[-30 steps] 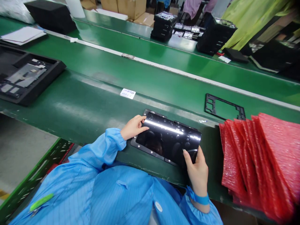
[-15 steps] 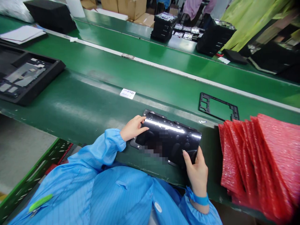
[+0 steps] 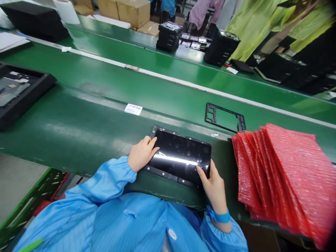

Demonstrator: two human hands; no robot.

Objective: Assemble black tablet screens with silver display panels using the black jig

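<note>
A glossy black display panel [image 3: 181, 148], about tablet size, lies over a dark flat fixture [image 3: 172, 176] dotted with small round spots along its edges. My left hand [image 3: 141, 154] grips the panel's left end, thumb on the face and fingers at the far edge. At the right end my right hand [image 3: 214, 185] pinches it, thumb on top and the other fingers at the side edge. Roundish marks and a bright reflection show on the panel. The fixture's middle is hidden under it.
Pink bubble-wrap pouches [image 3: 291, 175] are stacked at the right. Behind them lies a thin black frame [image 3: 225, 118]. A white paper label [image 3: 133, 109] is on the green bench [image 3: 78, 140]. A black tray [image 3: 28, 91] holding parts is at the left. Black stacks [image 3: 169, 36] stand farther back.
The panel has tilted down flatter onto the fixture, and its reflection has moved nearer to me. Both hands keep hold of its ends. My view has turned slightly right.
</note>
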